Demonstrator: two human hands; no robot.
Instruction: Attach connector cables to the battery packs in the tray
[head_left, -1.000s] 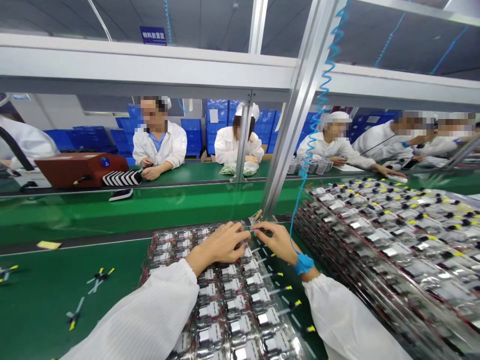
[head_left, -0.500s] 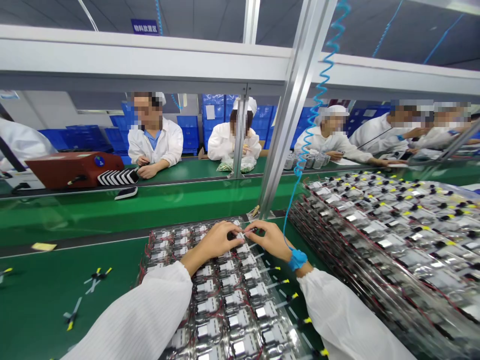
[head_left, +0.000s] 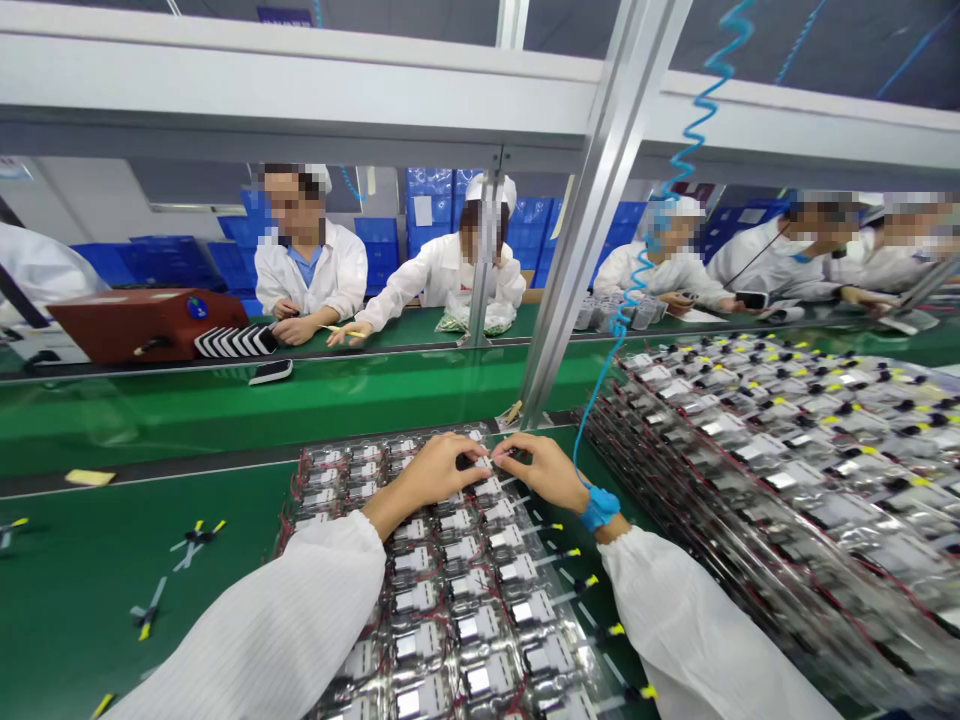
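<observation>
A clear plastic tray [head_left: 466,552] holds rows of small white and silver electronic modules with red wires. My left hand [head_left: 439,470] is over its far right part, thumb and fingers pinched together. Facing it, my right hand [head_left: 546,472] pinches too, with its fingertips almost meeting the left ones. Between them is a small part at the tray's far right corner, too small and covered to name. A blue wrist strap [head_left: 600,508] with a coiled cord [head_left: 634,280] circles my right wrist. Flat strips with yellow tips [head_left: 592,582] stick out along the tray's right edge.
Stacked full trays [head_left: 780,450] stand to the right. Loose yellow-tipped strips [head_left: 193,540] lie on the green surface at left. A metal post [head_left: 592,210] rises beyond the tray. Across the green belt [head_left: 375,385], several co-workers sit near a red-brown box [head_left: 150,320].
My hands keep their pinch at the same corner with little movement. Across the belt, a co-worker has stretched an arm leftward. The white-edged device on the belt has shifted right.
</observation>
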